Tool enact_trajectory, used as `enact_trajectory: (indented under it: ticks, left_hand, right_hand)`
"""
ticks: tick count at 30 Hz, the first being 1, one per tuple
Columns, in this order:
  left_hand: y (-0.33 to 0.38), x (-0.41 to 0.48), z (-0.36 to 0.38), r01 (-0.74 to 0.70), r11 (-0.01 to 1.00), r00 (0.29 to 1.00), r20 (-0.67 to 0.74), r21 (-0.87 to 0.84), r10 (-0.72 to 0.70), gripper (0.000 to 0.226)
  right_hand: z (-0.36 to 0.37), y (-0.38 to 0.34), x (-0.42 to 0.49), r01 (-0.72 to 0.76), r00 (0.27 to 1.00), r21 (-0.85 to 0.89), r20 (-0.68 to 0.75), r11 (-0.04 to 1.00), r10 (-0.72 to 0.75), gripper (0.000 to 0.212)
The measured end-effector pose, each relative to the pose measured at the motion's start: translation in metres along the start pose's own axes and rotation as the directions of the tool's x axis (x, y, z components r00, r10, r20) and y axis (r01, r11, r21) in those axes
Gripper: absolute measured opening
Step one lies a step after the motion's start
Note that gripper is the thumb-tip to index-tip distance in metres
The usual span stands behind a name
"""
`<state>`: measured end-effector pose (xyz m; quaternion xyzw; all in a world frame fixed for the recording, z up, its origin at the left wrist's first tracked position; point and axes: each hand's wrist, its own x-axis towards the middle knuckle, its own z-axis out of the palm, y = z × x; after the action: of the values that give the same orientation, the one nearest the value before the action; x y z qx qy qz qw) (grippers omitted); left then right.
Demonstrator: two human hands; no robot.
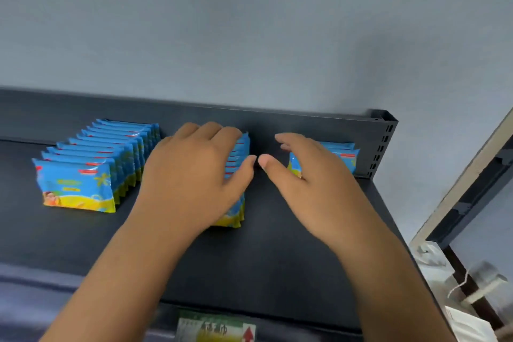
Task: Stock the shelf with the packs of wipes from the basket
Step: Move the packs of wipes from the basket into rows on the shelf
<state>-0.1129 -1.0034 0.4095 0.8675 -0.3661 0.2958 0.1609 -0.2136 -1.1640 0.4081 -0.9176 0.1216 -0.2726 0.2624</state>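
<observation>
— Where are the edges?

— The shelf (277, 258) is dark and flat. A low back lip (277, 116) runs along the grey wall (249, 22), and a slotted upright (384, 141) closes the far right corner. On the front edge there is a green and white price label (216, 327), blurred.

— And free room?

— A broad bare strip lies between the packs and the front edge. There is a bare gap between the middle row (237, 164) and the right pair (345, 154), and a narrower one between the left row (80, 183) and the middle row.

— The hands?

— The left grip (191, 172) lies over the middle row. Its fingers curl down over the far end and its thumb runs along the right edge, so it is grasping that row. The right grip (316, 186) is released, with its fingers loosely spread, and it holds nothing. It hangs in front of the right pair and hides part of it. I cannot tell whether it touches them. The two thumb tips are close together but apart.

— Where are the wipes?

— All of them are on the shelf, standing on edge one behind another with their faces to the front. The left row is the longest. The right pair stands near the upright.

— How do they look?

— They are glossy soft packs, blue above and yellow below. Each has a small red strip near the top and a cartoon figure at the lower left.
</observation>
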Motion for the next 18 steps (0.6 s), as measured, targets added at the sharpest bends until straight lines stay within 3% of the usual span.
enact_trajectory:
  ticks: [4, 9, 14, 18]
  left_hand:
    - [-0.039, -0.041, -0.02, 0.147, 0.988, 0.989, -0.01, 0.036, -0.147, 0.046]
    - [-0.107, -0.113, -0.067, 0.365, 0.915, 0.93, -0.012, 0.172, -0.368, 0.046]
    - [-0.186, -0.206, -0.124, 0.595, 0.748, 0.798, -0.101, 0.294, -0.594, 0.046]
    - [-0.237, -0.286, -0.172, 0.698, 0.611, 0.698, -0.16, 0.374, -0.698, 0.039]
  right_hand:
    - [0.037, -0.061, 0.001, 0.137, 0.987, 0.124, 0.063, 0.983, -0.146, 0.048]
    - [0.108, -0.143, -0.014, 0.36, 0.903, 0.103, 0.213, 0.927, -0.374, 0.041]
    - [0.188, -0.233, -0.044, 0.493, 0.78, 0.19, 0.336, 0.849, -0.528, 0.045]
    - [0.25, -0.311, -0.08, 0.551, 0.661, 0.297, 0.416, 0.78, -0.625, 0.044]
